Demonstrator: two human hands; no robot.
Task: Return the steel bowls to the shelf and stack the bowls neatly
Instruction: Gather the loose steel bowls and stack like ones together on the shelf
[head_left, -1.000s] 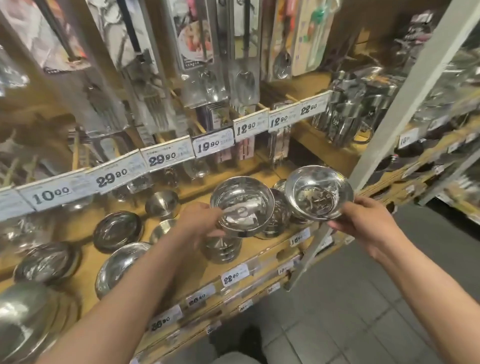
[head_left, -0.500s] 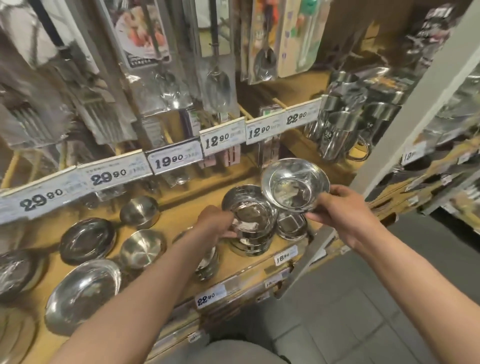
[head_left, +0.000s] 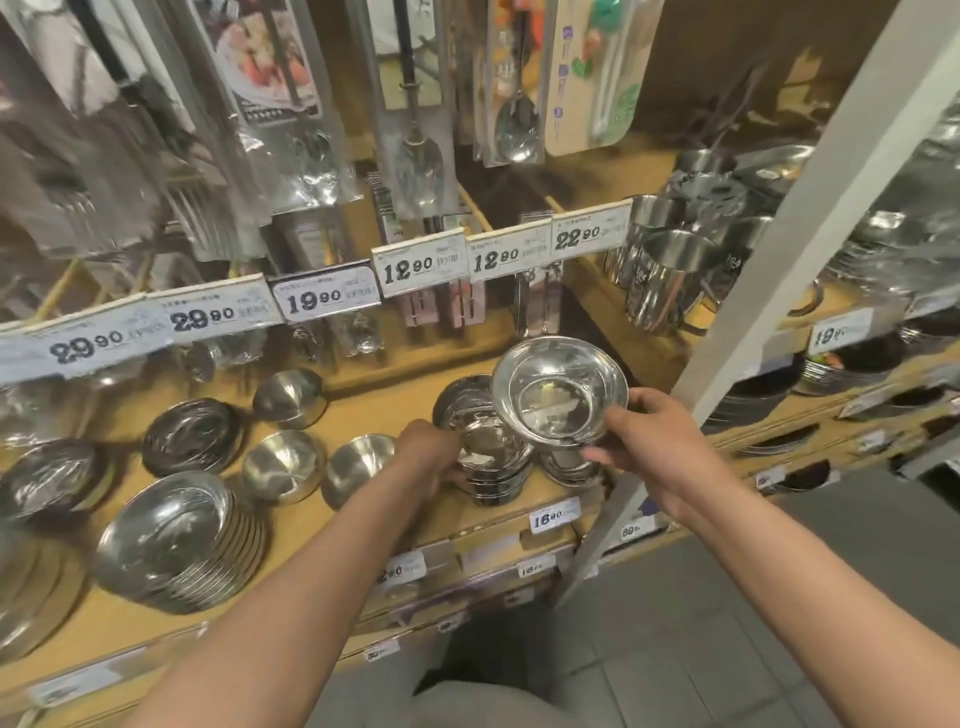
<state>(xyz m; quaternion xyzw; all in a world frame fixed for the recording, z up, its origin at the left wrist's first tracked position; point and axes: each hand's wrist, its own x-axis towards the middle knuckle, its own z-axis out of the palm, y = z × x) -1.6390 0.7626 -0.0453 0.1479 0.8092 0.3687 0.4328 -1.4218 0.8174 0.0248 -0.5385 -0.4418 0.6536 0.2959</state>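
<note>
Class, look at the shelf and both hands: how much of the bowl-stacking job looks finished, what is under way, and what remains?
Done: one shiny steel bowl sits atop the stack of steel bowls on the wooden shelf. In hand: the left hand rests against that stack, fingers hidden, while the right hand grips a wide-rimmed steel bowl above it. Left: nest this bowl squarely.

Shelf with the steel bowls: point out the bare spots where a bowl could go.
Bare wood lies behind the small bowls, up to the back ledge. Another strip runs along the front edge, between the plate stack and the bowl stack. Crowded around both hands.
</note>
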